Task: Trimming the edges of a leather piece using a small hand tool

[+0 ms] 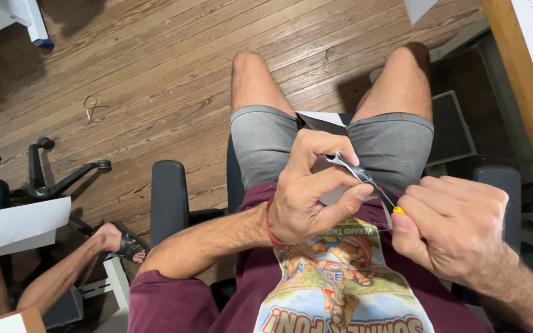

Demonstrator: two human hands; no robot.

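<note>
slim metal tool with a yellow-tipped handle being held between both hands over the lap

the left hand is pinching its silver front end, the right hand is clenching around the yellow rear end; its long axis is running from upper left to lower right, above the grey shorts and a folded grey-and-white card.

Home office or workroom, worn wooden plank floor, wheeled office chairs, wooden desk edge
</note>
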